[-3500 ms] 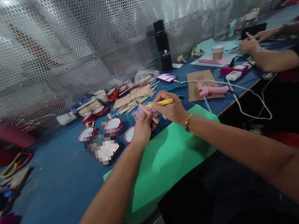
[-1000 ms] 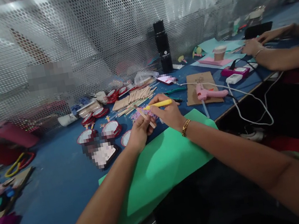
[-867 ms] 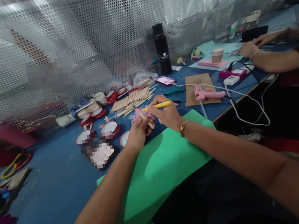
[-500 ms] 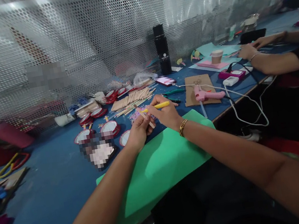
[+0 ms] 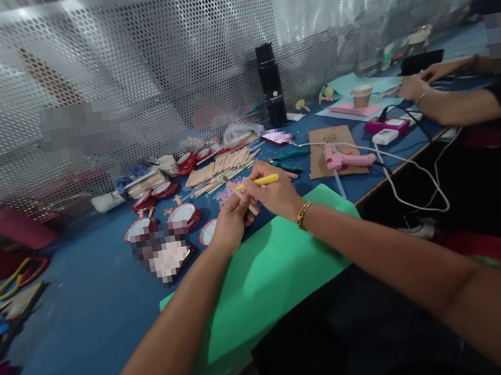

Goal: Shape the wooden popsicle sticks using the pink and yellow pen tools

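Observation:
My left hand [image 5: 232, 220] is closed on a flat wooden craft stick [image 5: 233, 188], whose upper end looks brown. In my right hand [image 5: 278, 194] is a yellow marker [image 5: 267, 179], gripped like a pen with its tip against or very close to the stick; I cannot tell which. Both hands are together above the far edge of a green sheet [image 5: 266, 275] that spans the table's front edge. Just beyond them lies a heap of thin pink and purple strips [image 5: 225, 196]. A pile of wooden craft sticks [image 5: 222, 165] is farther back.
Round white pieces with red rims [image 5: 182, 216] are at the left. A pink glue gun [image 5: 347, 159] rests on cardboard [image 5: 315, 155], with white cables [image 5: 393, 185] nearby. Behind stand a black bottle [image 5: 273, 90] and a perforated metal panel [image 5: 159, 55]. A co-worker's hands [image 5: 414, 86] are at right.
My right hand and the yellow marker have shifted slightly left, with the marker's tip still at the stick. My left hand keeps the stick in nearly the same place.

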`<action>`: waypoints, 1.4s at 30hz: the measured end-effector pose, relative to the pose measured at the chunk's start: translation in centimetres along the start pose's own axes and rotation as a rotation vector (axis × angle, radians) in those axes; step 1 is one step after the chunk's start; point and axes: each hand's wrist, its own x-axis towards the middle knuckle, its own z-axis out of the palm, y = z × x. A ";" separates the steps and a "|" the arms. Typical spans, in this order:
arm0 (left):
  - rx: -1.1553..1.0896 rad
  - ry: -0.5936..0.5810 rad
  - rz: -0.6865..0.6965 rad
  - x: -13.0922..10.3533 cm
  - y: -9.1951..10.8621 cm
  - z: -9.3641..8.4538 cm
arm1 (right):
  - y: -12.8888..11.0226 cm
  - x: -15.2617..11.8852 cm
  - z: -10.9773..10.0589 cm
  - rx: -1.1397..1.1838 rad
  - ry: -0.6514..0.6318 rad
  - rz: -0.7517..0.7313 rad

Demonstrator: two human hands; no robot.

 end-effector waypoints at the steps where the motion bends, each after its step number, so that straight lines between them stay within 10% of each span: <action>1: 0.003 -0.001 0.000 0.0 0.0 0.0 | 0.1 0.1 -0.1 -0.006 0.013 -0.007; 42: 0.036 -0.019 -0.001 -0.2 0.3 0.0 | -0.1 -0.2 -0.1 -0.004 -0.001 -0.062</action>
